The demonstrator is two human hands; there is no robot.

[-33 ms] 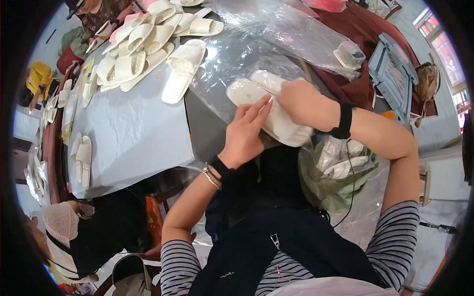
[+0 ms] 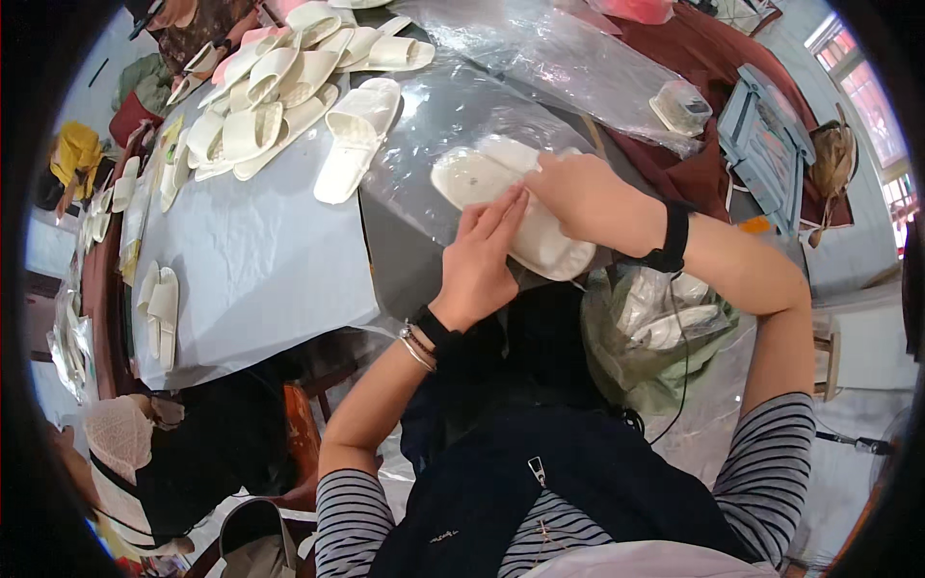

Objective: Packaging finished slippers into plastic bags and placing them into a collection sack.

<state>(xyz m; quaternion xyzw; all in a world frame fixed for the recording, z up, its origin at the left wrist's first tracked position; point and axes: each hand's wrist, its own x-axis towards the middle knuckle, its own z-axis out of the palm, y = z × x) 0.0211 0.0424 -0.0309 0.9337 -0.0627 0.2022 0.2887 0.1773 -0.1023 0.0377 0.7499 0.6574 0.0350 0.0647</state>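
Note:
A pair of white slippers (image 2: 482, 183) lies stacked inside a clear plastic bag (image 2: 434, 125) at the table's near edge. My left hand (image 2: 482, 260) presses flat on the lower side of the pair, fingers stretched toward the toe. My right hand (image 2: 588, 197), with a black band on the wrist, grips the pair from the right side. The heel end (image 2: 554, 255) sticks out past the table edge over my lap.
A heap of white slippers (image 2: 279, 77) lies at the far left of the grey table (image 2: 260, 270), with one loose pair (image 2: 356, 135) nearer. More clear bags (image 2: 568, 58) lie behind. Bagged slippers (image 2: 665, 318) sit in a sack at my right. A blue tray (image 2: 766, 144) stands far right.

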